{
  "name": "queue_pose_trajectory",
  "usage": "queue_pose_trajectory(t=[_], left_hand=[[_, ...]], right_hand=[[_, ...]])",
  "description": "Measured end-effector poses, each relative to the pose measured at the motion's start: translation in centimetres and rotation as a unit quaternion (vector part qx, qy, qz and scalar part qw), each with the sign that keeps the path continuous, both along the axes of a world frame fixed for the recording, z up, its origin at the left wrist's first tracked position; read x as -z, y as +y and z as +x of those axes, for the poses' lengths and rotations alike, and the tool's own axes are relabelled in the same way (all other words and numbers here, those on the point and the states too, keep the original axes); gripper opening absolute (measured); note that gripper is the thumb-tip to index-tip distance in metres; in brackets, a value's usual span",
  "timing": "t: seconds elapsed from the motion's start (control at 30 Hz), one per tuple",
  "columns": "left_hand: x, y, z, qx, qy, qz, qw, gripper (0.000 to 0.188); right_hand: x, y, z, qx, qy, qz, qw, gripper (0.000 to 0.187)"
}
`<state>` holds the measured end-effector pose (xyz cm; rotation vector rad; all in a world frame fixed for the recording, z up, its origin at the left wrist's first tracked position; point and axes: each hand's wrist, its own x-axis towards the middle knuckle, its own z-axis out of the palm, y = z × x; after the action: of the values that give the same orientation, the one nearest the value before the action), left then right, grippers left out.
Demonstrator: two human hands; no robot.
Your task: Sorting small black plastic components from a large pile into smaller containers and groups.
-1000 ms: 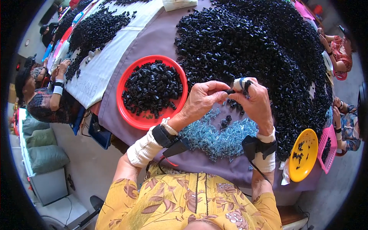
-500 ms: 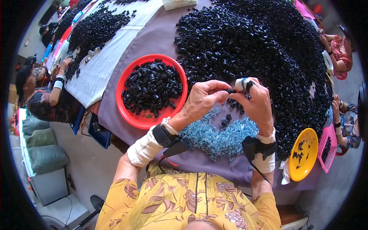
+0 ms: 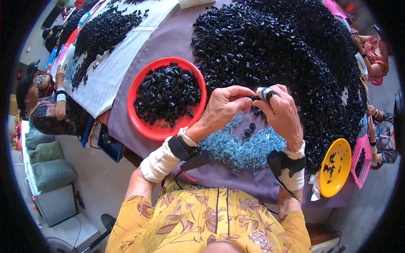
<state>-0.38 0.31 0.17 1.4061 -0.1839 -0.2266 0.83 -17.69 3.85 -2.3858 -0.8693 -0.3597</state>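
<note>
My left hand (image 3: 221, 109) and my right hand (image 3: 282, 113) meet fingertip to fingertip above the table, both closed in a pinch. Between them is a small black plastic piece (image 3: 254, 98), mostly covered by the fingers. White and dark tape wraps a finger of my right hand. Below the hands spreads a heap of small clear-blue plastic pieces (image 3: 236, 147), with a few black pieces (image 3: 249, 130) lying among them. Left of my left hand stands a red round tray (image 3: 131, 110) filled with short black tubular pieces (image 3: 166, 92).
A large pile of black pieces (image 3: 270, 46) covers the far and right table. At the right edge are a yellow plate (image 3: 337, 181) with some black bits and a pink basket (image 3: 363, 162). Co-workers sit left (image 3: 42, 111) and right (image 3: 375, 57). A purple cloth (image 3: 126, 126) covers the table.
My hands stay together on the black piece, with only a slight shift of the fingers. At the left, a co-worker's raised hand has moved left, away from the pile.
</note>
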Motion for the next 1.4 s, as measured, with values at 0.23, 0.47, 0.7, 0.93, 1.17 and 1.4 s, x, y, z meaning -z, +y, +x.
queue_pose_trajectory(t=[0.23,0.47,0.7,0.93,1.17,1.4], left_hand=[[0.1,-0.1,-0.1,0.01,-0.007,0.004,1.0,0.02],[0.3,-0.1,-0.2,0.019,-0.002,0.005,1.0,0.022],[0.4,0.1,-0.1,0.032,0.016,-0.013,0.999,0.022],[0.1,-0.2,-0.2,0.021,0.039,-0.029,0.999,0.024],[0.1,-0.3,-0.2,0.009,0.017,-0.027,0.999,0.022],[0.4,-0.4,-0.4,0.001,0.001,-0.009,1.0,0.02]], right_hand=[[-0.1,0.1,-0.5,0.008,-0.004,-0.055,0.998,0.017],[0.1,-0.3,-0.4,0.003,0.035,-0.018,0.999,0.016],[0.9,-0.8,-0.2,0.005,0.067,0.073,0.995,0.016],[0.7,-0.4,-0.4,0.016,0.018,0.06,0.998,0.015],[0.7,0.0,-0.6,0.014,-0.029,0.023,0.999,0.015],[0.6,0.3,-1.0,0.029,-0.05,-0.07,0.996,0.013]])
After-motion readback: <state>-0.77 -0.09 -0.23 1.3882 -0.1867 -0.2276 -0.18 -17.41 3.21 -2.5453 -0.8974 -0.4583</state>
